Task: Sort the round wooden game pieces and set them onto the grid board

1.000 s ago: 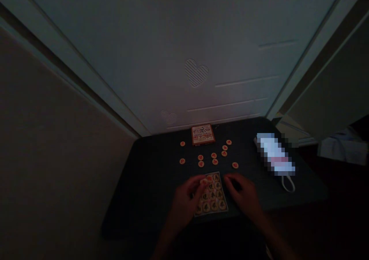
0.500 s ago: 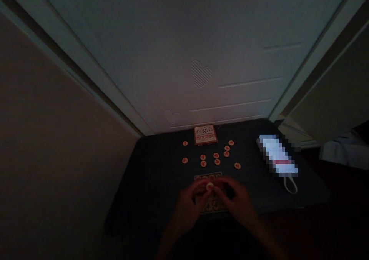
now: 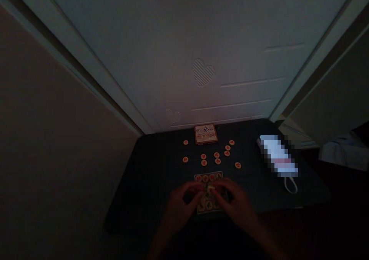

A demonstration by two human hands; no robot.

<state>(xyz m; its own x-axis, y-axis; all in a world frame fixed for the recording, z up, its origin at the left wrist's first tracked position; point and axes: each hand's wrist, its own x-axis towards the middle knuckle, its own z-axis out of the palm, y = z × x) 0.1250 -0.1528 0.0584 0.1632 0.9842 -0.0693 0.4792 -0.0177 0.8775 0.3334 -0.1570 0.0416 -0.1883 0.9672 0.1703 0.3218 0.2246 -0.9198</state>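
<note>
Over a tray of round xiangqi pieces near the table's front edge, both hands are close together. My right hand pinches one pale xiangqi piece between thumb and fingers, its face tilted. My left hand is just left of that piece, fingers curved and a small gap between thumb and fingertips; it appears to hold nothing. Pieces with red and dark characters lie in rows in the tray, partly hidden by my fingers. Beyond it, several loose red-marked xiangqi pieces are scattered on the table.
A small printed box sits at the back of the dark table, by a white panel with embossed hearts. On the right lies a phone-like bright, pixelated object with a white loop strap. The light is dim.
My left hand has moved slightly left, away from the piece both hands were touching. The piece stays in my right hand, now more tilted. More of the tray shows.
</note>
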